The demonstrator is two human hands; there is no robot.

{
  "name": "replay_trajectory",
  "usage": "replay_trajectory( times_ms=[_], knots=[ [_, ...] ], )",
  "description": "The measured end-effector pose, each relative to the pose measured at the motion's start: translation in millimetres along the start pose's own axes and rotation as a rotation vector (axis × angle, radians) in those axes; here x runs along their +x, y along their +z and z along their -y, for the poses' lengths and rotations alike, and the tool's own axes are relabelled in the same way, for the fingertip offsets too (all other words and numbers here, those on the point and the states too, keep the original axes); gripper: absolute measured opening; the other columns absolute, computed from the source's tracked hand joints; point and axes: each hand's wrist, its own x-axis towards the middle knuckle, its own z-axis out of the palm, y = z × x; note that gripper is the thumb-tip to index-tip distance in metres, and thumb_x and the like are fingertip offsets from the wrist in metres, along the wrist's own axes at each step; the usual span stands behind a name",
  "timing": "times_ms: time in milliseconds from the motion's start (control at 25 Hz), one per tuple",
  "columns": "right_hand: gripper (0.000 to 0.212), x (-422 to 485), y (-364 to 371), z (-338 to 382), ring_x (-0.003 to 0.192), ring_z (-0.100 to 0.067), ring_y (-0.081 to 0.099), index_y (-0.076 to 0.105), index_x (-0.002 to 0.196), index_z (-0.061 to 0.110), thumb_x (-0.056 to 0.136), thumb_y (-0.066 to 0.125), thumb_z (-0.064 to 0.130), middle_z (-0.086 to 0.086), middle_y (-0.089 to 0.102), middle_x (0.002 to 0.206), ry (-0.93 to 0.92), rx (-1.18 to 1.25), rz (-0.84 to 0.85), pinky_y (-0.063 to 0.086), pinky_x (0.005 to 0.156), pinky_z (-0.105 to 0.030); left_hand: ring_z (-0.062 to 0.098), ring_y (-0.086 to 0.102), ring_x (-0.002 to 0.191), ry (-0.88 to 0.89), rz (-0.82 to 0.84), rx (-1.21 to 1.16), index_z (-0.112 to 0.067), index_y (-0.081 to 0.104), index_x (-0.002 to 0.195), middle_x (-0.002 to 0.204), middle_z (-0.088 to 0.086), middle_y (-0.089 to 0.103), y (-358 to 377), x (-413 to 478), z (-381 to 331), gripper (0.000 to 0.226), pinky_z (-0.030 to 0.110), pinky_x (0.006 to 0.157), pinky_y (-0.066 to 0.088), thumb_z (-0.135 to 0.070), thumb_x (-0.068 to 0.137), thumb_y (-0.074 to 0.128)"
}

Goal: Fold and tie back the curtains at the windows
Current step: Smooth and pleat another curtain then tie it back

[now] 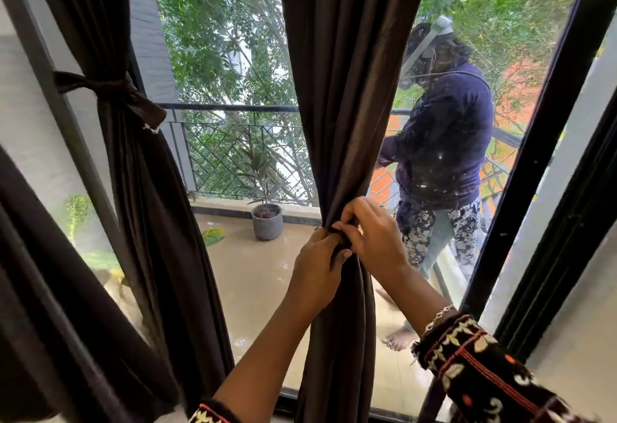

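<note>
Your left hand (317, 267) and right hand (375, 239) meet at the front of the centre curtain (347, 88), which hangs before the window glass and is gathered into a narrow waist where you hold it. Your left hand comes up from below, thumb and fingers curled, pinching a dark tie strip (343, 245) against the gathered folds. Your right hand comes in from the right, fingers bent over the same spot, pinching the strip from above; the two hands touch there. Whether the strip is knotted cannot be told, since your fingers cover it. A bracelet (438, 315) sits on your right wrist beside a patterned sleeve (484, 366). To the left, the left curtain (150, 205) is already gathered and bound by its tie-back (110, 90). A third dark curtain panel (50, 289) hangs at the lower left. Beyond the glass, a potted plant (267, 222) stands on the balcony floor near the railing (233, 108). A reflection of a person (447, 142) shows in the glass right of the centre curtain
</note>
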Motion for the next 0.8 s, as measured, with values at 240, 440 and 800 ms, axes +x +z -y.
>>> replay_trajectory(
  times_ms=[240,440,800],
  knots=[
    [0.017,-8,4,-9,0.081,-0.017,0.050,0.072,0.083,-0.001,0.080,0.056,0.005,-0.012,0.065,0.081,-0.202,-0.111,0.017,0.046,0.071,-0.027,0.024,0.059,0.079,-0.027,-0.126,-0.069,-0.004,0.067,0.093,0.092,0.012,0.061,-5,-1,0,0.028,0.022,0.073,0.043,-0.022,0.081,0.049],
    [0.027,-27,0,-6,0.095,-0.021,0.048,0.072,0.087,0.001,0.080,0.046,0.006,-0.010,0.063,0.096,-0.198,-0.211,0.039,0.044,0.083,-0.033,0.023,0.060,0.075,-0.011,-0.143,-0.060,-0.004,0.069,0.088,0.086,0.011,0.064,-5,-4,-1,0.018,0.010,0.069,0.040,-0.014,0.081,0.056],
    [0.026,-29,6,-4,0.099,-0.022,0.041,0.069,0.068,0.006,0.070,0.045,0.016,-0.006,0.053,0.108,-0.114,-0.350,0.171,0.046,0.081,-0.034,0.031,0.061,0.054,0.043,-0.189,0.303,-0.007,0.057,0.086,0.076,0.011,0.062,10,-22,-9,0.017,0.030,0.044,0.044,-0.005,0.074,0.069]
  ],
)
